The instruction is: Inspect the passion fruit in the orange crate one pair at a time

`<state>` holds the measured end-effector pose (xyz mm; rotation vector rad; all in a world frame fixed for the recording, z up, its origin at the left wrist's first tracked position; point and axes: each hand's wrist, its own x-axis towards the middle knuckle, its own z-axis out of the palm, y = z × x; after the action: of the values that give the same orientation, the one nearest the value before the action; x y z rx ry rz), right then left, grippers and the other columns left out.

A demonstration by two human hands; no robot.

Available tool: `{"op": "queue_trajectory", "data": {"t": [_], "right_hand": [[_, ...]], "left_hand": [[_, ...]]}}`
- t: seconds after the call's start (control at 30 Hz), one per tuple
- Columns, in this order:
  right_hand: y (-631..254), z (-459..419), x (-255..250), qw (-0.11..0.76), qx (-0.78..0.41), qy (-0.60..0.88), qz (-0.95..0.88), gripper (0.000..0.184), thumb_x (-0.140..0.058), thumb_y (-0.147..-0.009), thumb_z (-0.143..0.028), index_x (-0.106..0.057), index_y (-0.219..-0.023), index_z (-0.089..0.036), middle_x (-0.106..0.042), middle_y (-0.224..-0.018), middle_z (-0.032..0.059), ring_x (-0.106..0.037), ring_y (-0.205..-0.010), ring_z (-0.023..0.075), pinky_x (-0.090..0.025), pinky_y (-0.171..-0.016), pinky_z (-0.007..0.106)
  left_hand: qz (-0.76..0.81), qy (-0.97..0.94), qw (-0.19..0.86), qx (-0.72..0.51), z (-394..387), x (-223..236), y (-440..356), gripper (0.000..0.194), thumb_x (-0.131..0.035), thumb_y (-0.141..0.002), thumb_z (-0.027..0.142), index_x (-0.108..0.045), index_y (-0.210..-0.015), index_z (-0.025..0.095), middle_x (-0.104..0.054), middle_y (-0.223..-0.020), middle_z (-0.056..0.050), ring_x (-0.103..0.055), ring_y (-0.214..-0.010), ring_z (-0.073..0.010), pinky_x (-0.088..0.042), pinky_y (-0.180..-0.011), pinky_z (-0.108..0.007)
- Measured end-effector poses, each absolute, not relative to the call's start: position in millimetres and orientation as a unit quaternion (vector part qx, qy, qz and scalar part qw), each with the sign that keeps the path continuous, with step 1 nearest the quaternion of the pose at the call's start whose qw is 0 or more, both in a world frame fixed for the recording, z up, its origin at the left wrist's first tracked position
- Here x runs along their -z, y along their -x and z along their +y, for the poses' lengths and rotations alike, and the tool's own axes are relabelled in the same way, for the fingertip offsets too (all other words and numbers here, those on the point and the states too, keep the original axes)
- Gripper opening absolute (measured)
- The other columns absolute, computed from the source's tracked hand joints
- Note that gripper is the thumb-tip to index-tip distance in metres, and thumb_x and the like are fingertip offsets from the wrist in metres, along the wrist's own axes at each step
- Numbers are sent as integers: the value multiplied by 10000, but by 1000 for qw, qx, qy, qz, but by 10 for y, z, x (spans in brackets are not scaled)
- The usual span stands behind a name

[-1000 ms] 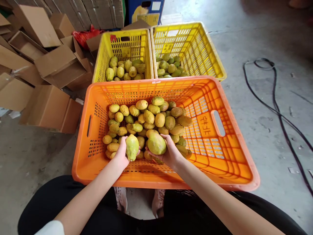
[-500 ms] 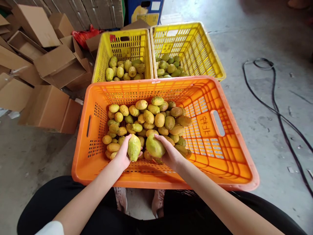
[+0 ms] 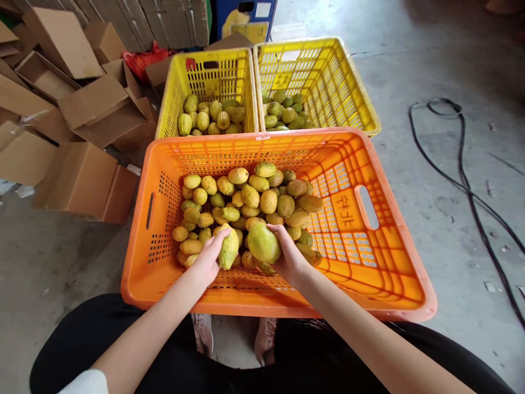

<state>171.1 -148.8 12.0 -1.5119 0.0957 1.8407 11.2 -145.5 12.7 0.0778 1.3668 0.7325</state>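
Observation:
My left hand [image 3: 210, 260] is closed around a yellow-green papaya [image 3: 228, 250], its thumb lying over the top of the fruit. A rounder, greener papaya [image 3: 263, 244] sits in my right hand [image 3: 290, 258], with the thumb along its upper right side and the other fingers mostly hidden. Both fruits are held a small gap apart, above the near part of an orange plastic crate [image 3: 270, 308]. Beneath them, a pile of yellow and green papayas [image 3: 250, 196] covers the left and middle of the crate's bottom.
Behind the orange crate stand a left yellow crate [image 3: 164, 104] and a right yellow crate [image 3: 361, 93], both with papayas inside. Cardboard boxes [image 3: 77, 178] are heaped at the left. A black cable [image 3: 463, 183] lies looped on the concrete floor at the right.
Both papayas have turned slightly in my hands. My left thumb now reaches further across its fruit, and my right hand has shifted a little to the right.

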Motion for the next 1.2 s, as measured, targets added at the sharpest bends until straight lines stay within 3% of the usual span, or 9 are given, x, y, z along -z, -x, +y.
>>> {"op": "queue_trajectory", "data": {"t": [0.23,0.37,0.63,0.87,0.97,1.2], "right_hand": [[-1714,-1474,-108,340,-756,558,43,225,-468,-888,-350,-625,-909,-190,-711,-736,54,-703,-713,219,-554,-572,285],[-1725,-1473,-134,343,-756,555,46,255,-424,-916,-350,-626,-952,-198,-716,-766,57,-711,-722,220,-563,-586,301],[-1723,-1484,-150,335,-759,557,38,232,-627,-873,-405,-611,-974,-197,-715,-760,44,-676,-603,184,-531,-479,261],[-1737,-1486,-123,345,-751,562,37,132,-599,-859,-282,-620,-915,-164,-692,-723,48,-637,-566,163,-529,-461,245],[-1750,-1487,-113,342,-744,570,60,137,-560,-865,-287,-606,-906,-166,-679,-712,47,-629,-569,172,-550,-483,272],[-1745,-1466,-70,361,-709,601,74,155,-522,-870,-334,-585,-891,-194,-673,-770,55,-681,-723,204,-586,-594,295]], "left_hand": [[596,-33,728,-338,-1459,-62,-117,162,-594,-911,311,-614,-957,157,-690,-823,-47,-673,-698,-146,-566,-596,-219],[605,-10,727,-323,-1437,-64,-110,214,-536,-933,345,-609,-938,144,-681,-752,-67,-681,-670,-164,-569,-568,-233],[595,20,739,-314,-1403,-110,-104,336,-502,-958,395,-629,-887,92,-681,-720,-109,-666,-595,-168,-577,-529,-260],[613,-33,719,-326,-1430,-151,-86,244,-681,-865,337,-620,-938,113,-685,-739,-85,-656,-556,-150,-556,-512,-230],[625,-23,713,-317,-1414,-196,-93,275,-647,-877,373,-618,-919,103,-691,-735,-106,-640,-521,-145,-539,-481,-223],[595,12,724,-350,-1386,-179,-113,255,-538,-938,321,-639,-945,87,-694,-764,-106,-688,-648,-176,-606,-591,-281]]}}
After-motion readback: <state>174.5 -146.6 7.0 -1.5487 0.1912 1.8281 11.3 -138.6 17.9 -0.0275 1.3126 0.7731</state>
